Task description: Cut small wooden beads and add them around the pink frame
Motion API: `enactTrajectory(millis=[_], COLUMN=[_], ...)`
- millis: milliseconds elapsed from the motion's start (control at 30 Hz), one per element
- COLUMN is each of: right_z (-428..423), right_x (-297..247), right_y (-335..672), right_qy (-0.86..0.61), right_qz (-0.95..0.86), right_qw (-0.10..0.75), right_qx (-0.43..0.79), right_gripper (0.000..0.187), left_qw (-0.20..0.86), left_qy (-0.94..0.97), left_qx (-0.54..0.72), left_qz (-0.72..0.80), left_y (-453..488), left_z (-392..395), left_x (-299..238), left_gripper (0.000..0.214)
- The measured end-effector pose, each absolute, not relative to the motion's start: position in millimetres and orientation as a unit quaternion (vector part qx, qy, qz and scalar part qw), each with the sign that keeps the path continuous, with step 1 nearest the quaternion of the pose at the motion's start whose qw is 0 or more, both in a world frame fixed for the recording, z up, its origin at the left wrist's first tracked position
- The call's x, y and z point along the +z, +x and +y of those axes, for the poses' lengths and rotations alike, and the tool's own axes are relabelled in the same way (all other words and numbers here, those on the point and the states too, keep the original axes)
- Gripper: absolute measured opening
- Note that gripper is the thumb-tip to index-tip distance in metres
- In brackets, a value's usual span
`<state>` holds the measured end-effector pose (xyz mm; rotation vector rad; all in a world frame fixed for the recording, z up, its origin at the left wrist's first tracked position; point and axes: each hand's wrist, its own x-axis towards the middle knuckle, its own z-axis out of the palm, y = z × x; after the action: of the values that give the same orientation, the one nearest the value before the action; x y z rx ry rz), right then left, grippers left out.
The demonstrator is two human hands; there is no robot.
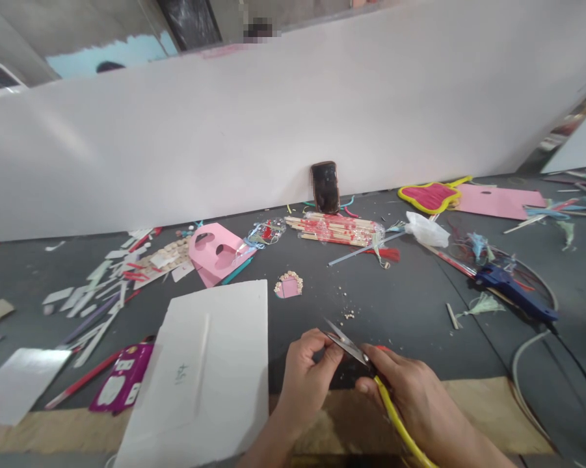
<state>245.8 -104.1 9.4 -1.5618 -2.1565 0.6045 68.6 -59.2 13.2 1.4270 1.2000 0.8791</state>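
Note:
In my right hand (417,393) is a pair of scissors (347,346) with yellow handles, its blades slightly parted and pointing up and left. My left hand (307,367) is closed in a pinch right at the blades; whatever its fingertips hold is too small to make out. Just beyond the blades, tiny pale beads or bits (348,315) lie scattered on the dark table. Farther off sits a small pink piece (289,287) edged with pale, bead-like bits along its curved top.
A white board (224,364) lies left of my hands, beside a purple packet (124,380). Right stands a blue glue gun (514,292) with its cable. Behind are wrapped sticks (336,229), a pink cut-out (217,250) and a phone (325,187) against the white partition (224,130).

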Motion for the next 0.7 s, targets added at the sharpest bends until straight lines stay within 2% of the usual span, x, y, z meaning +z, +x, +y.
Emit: enactTrajectory(millis=[167, 333, 700], right_z=[-103.4, -104.6, -105.9], right_x=[8.8, 11.8, 11.4], right_y=[245.2, 245.5, 249.8], right_qy=[-0.563, -0.567, -0.575], right_qz=[-0.772, -0.763, -0.787], right_qw=[0.210, 0.191, 0.170], right_qx=[0.206, 0.245, 0.142], right_gripper=[0.038, 0.033, 0.050], left_qw=[0.493, 0.506, 0.484], left_qy=[0.596, 0.588, 0.620], left_qx=[0.388, 0.405, 0.392], left_qz=[0.501, 0.483, 0.476], left_y=[69.6, 72.7, 71.9], left_z=[-58.4, -57.3, -58.2], left_x=[12.7, 10.1, 8.4], left_gripper=[0.019, 0.023, 0.028])
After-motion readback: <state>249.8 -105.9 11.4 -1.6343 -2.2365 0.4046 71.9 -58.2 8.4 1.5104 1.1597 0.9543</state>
